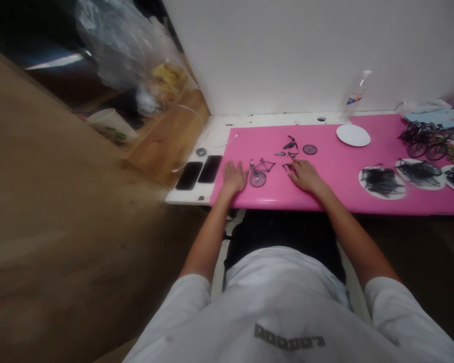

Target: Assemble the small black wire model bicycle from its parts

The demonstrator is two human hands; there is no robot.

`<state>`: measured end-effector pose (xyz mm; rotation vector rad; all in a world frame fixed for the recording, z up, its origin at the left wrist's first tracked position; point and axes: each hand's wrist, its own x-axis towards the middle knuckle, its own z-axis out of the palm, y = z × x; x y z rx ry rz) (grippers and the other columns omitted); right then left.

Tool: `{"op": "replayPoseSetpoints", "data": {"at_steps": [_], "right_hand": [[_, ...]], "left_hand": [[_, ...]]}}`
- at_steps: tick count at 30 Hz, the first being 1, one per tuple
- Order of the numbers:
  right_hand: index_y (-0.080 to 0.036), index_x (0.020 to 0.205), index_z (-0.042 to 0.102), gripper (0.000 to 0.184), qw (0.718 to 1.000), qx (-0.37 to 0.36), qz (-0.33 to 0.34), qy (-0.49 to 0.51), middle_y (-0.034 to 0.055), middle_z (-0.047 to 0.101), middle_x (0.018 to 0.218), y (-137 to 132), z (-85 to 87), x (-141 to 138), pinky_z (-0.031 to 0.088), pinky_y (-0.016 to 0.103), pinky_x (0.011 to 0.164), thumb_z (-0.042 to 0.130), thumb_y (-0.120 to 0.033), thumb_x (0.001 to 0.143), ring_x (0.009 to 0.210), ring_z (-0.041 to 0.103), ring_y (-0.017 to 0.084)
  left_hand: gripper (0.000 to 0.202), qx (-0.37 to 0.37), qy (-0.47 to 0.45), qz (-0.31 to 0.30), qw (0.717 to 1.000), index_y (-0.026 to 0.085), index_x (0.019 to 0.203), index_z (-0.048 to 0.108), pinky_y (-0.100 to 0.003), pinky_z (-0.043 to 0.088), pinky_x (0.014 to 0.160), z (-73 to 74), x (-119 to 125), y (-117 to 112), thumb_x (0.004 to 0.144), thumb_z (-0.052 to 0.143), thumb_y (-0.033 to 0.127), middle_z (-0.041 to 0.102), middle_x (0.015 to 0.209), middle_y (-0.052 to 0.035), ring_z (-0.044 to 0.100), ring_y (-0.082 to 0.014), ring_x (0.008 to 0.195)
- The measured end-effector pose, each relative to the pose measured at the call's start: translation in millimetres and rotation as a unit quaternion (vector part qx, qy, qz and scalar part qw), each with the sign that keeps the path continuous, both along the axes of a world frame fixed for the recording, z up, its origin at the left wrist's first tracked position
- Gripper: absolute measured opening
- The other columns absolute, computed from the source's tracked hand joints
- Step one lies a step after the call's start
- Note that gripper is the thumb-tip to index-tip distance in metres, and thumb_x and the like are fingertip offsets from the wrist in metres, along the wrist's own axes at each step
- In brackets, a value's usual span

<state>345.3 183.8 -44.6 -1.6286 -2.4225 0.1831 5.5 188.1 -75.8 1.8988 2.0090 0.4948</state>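
Observation:
My left hand (234, 179) lies flat on the pink mat (272, 198) with its fingers spread. Just to the right of it is a miniature bicycle frame (264, 165) with one spoked wheel (258, 179) at its front end. My right hand (305, 175) rests on the mat, fingers stretched out, the tips touching or partly covering small dark bicycle parts (286, 166). Beyond those fingertips lie a handlebar-and-seat piece (290, 144) and a small flat part (279, 154). A loose dark wheel (309, 149) sits farther right.
Two phones (189, 175) (210, 169) lie left of the mat. White plates (353, 135) (382, 193) stand to the right, several heaped with dark parts. Assembled miniature bicycles (426, 141) cluster at the far right. A clear bottle (358, 93) stands by the wall.

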Motion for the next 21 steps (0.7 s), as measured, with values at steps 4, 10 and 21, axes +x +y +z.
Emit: {"op": "replayPoseSetpoints", "data": {"at_steps": [4,10,21], "right_hand": [[-0.013,0.16,0.06,0.064,1.0,-0.008,0.001,0.002,0.0211,0.046,0.176,-1.2,3.7,0.5,0.043,0.063,0.126,0.041,-0.048,0.109,0.154,0.047,0.044],[-0.018,0.162,0.058,0.065,1.0,0.003,0.004,-0.012,0.0149,0.04,0.182,-1.3,3.3,0.7,0.043,0.072,0.119,0.038,-0.052,0.11,0.154,0.045,0.047],[-0.017,0.153,0.066,0.06,0.999,0.039,-0.014,0.025,0.0198,0.058,0.166,3.1,-9.8,-4.9,0.042,0.068,0.121,0.041,-0.049,0.108,0.149,0.049,0.045]], "left_hand": [[0.088,0.022,0.0,0.003,1.0,0.009,0.177,0.035,-0.066,0.001,0.141,-2.3,-0.1,2.5,0.107,0.035,0.064,0.016,0.189,-0.0233,0.003,-0.047,0.177],[0.086,0.042,-0.01,0.016,0.999,0.014,0.175,0.041,-0.066,0.004,0.141,-1.4,0.7,4.7,0.106,0.04,0.065,0.023,0.188,-0.0197,0.008,-0.0443,0.177],[0.082,0.062,0.014,0.002,0.998,0.007,0.172,0.044,-0.065,0.005,0.141,1.6,2.6,-0.7,0.108,0.041,0.056,0.024,0.186,-0.0252,0.013,-0.0469,0.176]]}}
